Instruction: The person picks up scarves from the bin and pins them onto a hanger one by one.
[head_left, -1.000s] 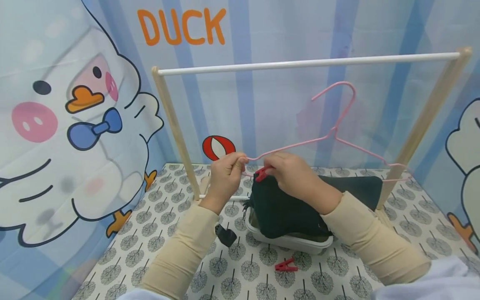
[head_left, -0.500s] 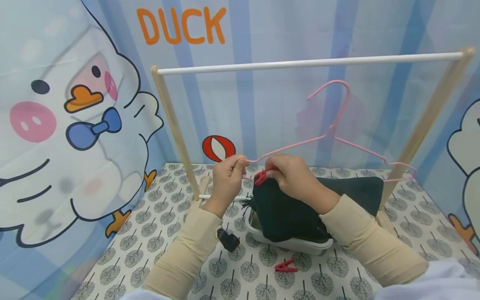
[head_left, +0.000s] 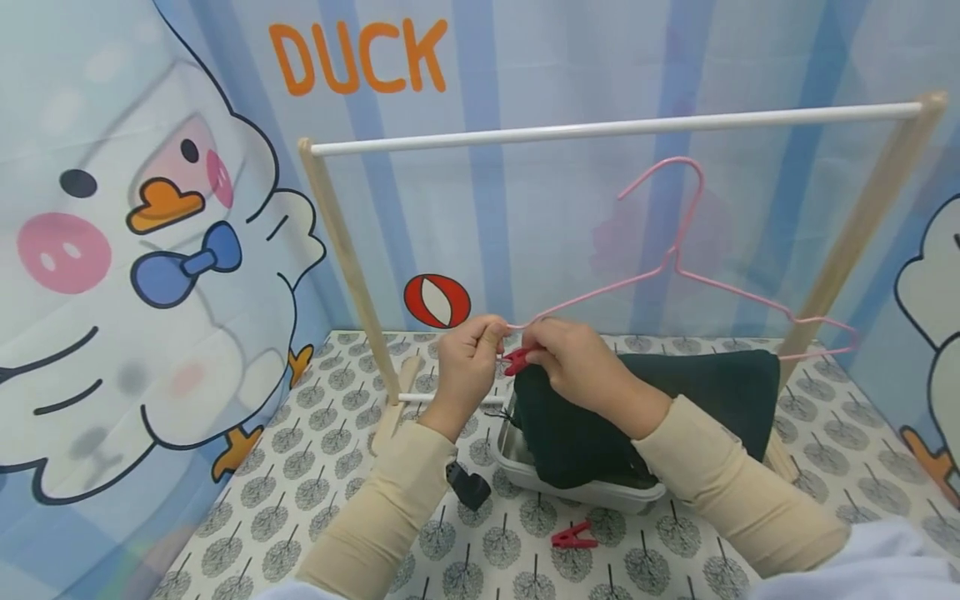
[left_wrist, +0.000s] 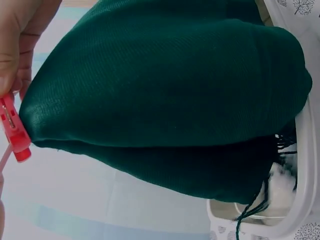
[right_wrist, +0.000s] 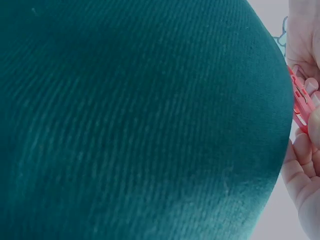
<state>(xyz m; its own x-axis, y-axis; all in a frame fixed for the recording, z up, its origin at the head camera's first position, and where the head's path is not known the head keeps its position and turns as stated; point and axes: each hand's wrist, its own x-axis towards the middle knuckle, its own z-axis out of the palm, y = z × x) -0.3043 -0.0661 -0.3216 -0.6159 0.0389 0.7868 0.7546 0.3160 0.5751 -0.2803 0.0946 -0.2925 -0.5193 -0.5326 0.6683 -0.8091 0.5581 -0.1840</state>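
A dark green fringed scarf is draped over the lower bar of a pink clothes hanger, which tilts with its hook up. My left hand pinches the hanger's left end. Just beside it, my right hand pinches a red clothespin at the scarf's left upper corner. In the left wrist view this clothespin sits at the cloth's edge on the bar; how firmly it bites is hard to tell. Green cloth fills most of the right wrist view, with parts of both hands at its right edge.
Below the scarf stands a white plastic basin. Another red clothespin lies on the tree-patterned cloth in front. Behind is a rack with a white top rail and wooden posts. A duck-printed curtain hangs at the back.
The hanger's right end and the scarf's right edge have shifted rightward. Both hands have dropped a little, and the clothespin in my right hand has moved slightly left and down.
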